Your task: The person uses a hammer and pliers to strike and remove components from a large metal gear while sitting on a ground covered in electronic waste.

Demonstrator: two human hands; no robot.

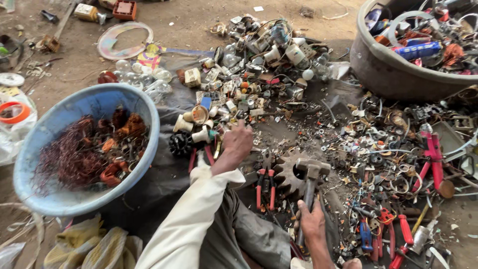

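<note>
- While the right hand (312, 222) grips a hammer (309, 183), its head rests on a rusty gear (289, 175).
- Left hand (238, 141) reaches into scattered scrap; whether its fingers are closed cannot be told.
- Blue basin (55, 199) holds copper wire (74, 154).
- Grey tub (393, 74) holds mixed scrap.

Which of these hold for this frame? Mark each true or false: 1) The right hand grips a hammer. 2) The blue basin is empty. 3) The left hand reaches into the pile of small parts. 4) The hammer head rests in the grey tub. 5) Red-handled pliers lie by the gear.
1) True: the right hand grips the hammer by its handle.
2) False: the blue basin holds tangled copper wire.
3) True: the left hand is in the pile of small parts.
4) False: the head sits over the gear, away from the grey tub.
5) True: red-handled pliers lie beside it.
</note>
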